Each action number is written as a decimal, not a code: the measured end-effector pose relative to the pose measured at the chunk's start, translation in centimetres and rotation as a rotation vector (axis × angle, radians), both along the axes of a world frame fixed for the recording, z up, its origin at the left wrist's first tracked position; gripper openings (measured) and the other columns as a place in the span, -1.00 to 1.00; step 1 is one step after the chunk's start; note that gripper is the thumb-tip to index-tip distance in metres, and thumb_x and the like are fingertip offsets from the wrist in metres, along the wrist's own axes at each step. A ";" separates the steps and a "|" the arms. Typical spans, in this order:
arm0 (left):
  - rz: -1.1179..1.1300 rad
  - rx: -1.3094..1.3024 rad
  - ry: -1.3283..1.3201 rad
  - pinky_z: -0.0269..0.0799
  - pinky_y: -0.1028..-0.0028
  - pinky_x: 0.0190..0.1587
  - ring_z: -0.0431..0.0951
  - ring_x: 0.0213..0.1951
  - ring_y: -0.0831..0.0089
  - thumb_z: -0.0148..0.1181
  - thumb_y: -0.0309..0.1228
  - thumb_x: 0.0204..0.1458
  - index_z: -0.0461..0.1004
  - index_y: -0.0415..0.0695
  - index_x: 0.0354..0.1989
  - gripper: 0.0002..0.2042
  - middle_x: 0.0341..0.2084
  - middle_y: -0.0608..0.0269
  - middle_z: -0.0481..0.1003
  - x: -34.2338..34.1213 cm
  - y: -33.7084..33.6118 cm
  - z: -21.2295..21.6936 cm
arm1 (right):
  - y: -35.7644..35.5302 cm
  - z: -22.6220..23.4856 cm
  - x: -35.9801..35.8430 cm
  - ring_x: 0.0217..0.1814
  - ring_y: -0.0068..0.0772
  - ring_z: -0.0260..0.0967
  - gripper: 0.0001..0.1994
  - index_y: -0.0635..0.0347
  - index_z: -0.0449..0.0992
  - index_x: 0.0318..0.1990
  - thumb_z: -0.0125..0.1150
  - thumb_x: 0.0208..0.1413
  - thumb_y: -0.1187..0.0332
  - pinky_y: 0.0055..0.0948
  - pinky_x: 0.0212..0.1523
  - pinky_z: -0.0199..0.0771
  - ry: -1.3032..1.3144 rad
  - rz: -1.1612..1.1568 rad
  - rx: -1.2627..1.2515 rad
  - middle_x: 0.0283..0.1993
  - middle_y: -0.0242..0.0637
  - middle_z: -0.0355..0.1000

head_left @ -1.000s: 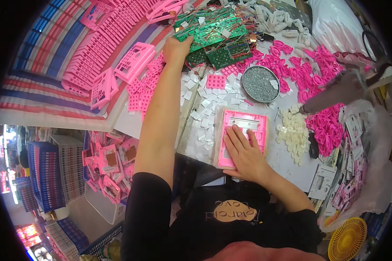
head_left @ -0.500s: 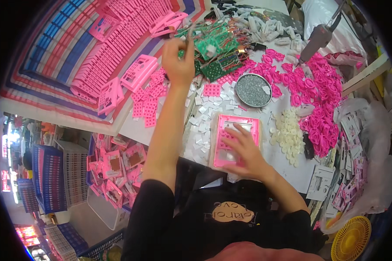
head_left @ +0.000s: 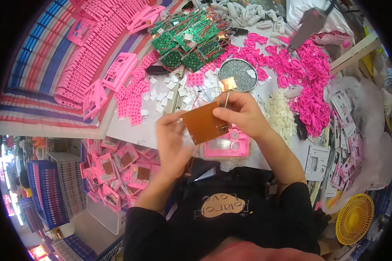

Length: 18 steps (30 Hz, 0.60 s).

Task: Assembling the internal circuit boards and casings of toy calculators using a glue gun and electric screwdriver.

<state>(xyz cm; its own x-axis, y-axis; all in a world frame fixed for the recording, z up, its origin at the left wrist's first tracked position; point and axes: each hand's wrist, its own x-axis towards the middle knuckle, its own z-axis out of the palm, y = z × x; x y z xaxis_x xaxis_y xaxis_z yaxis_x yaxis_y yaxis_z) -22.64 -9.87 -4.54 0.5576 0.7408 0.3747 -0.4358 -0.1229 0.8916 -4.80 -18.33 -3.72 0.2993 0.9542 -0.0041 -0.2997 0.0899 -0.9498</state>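
A brown circuit board [head_left: 207, 123], its plain side up, is held over the table between my two hands. My right hand [head_left: 244, 114] pinches its right edge, thumb on top. At its left edge is my left hand [head_left: 175, 141], closed against the board and smeared by motion; some of its fingers are hidden. From the board's upper right corner sticks a small copper-coloured square [head_left: 227, 84] on wires. Below the board lies a pink plastic casing [head_left: 226, 150], partly covered by the board and holding a round silvery part.
Green circuit boards with wires [head_left: 185, 37] are piled at the back. A round tin of small metal bits [head_left: 238, 75] stands near pink plastic loops [head_left: 311, 82] and cream pieces [head_left: 279, 111]. Pink casings [head_left: 104, 48] line the left; a tool [head_left: 309, 29] hangs at upper right.
My left hand has come back from the pile of green boards with one board. My right hand has lifted off the pink casing and now grips that board. The view has shifted a little.
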 end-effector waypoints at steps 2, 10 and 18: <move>-0.213 -0.300 0.159 0.43 0.43 -0.15 0.50 -0.17 0.44 0.15 -0.62 0.08 0.32 -0.29 0.09 -0.63 -0.13 0.18 0.50 -0.5 -0.2 -0.3 | 0.4 0.2 -0.5 -0.45 -0.73 0.37 -0.82 0.30 0.54 -0.19 0.25 0.20 0.34 -0.66 -0.45 0.37 -0.102 0.037 0.006 -0.39 -0.44 0.48; -0.284 -0.469 0.112 0.54 0.39 -0.31 0.50 -0.43 0.48 0.12 -0.48 0.20 0.38 -0.25 0.00 -0.77 -0.24 0.11 0.54 -1.4 1.2 -4.4 | -1.5 -2.6 -1.0 -0.47 -0.59 0.36 -0.78 0.28 0.52 -0.29 0.11 0.29 0.29 -0.60 -0.49 0.34 0.271 -0.326 0.007 -0.41 -0.28 0.48; -0.193 -0.591 0.060 0.58 0.31 -0.28 0.55 -0.38 0.41 0.11 -0.49 0.20 0.33 -0.23 0.05 -0.73 -0.21 0.08 0.55 -0.4 0.7 -5.2 | -3.2 -4.9 -2.9 -0.55 -0.66 0.26 -0.92 0.22 0.45 -0.18 0.13 0.19 0.49 -0.64 -0.55 0.25 0.639 -0.093 0.301 -0.48 -0.37 0.39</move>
